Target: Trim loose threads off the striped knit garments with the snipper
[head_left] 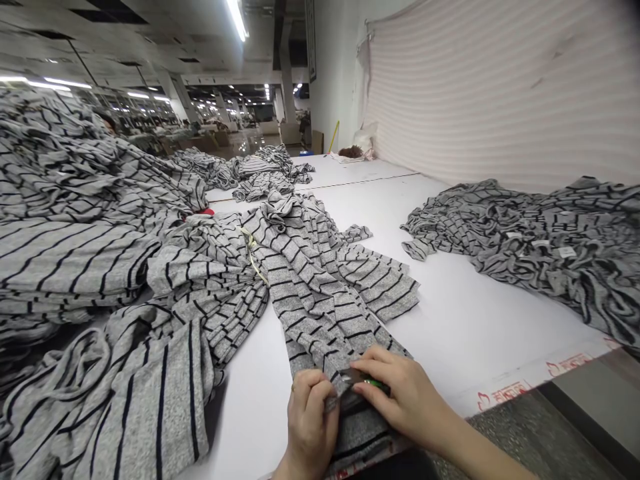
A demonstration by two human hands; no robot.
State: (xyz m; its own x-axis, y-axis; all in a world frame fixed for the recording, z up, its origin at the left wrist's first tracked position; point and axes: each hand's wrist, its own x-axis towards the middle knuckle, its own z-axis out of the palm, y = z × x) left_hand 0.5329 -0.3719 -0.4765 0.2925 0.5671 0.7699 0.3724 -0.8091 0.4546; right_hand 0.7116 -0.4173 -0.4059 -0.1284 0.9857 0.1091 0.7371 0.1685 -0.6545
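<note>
Grey fabric with dark stripes (320,300) lies in layers down the middle of a white table and reaches its front edge. My left hand (311,417) is closed on the near part of this fabric, fingers curled. Just to its right, my right hand (395,393) pinches a small dark tool with a green part (375,384), its tip at the fabric beside my left fingers. The exact shape of the tool is partly hidden by my fingers. A pale yellow tie (254,253) lies along the striped bundle farther up.
Large heaps of striped fabric (75,253) fill the left side. Another striped pile with white labels (540,247) lies at the right. Smaller bundles (265,170) sit farther back on the white table (480,320). A pale striped sheet (490,93) hangs behind at the right.
</note>
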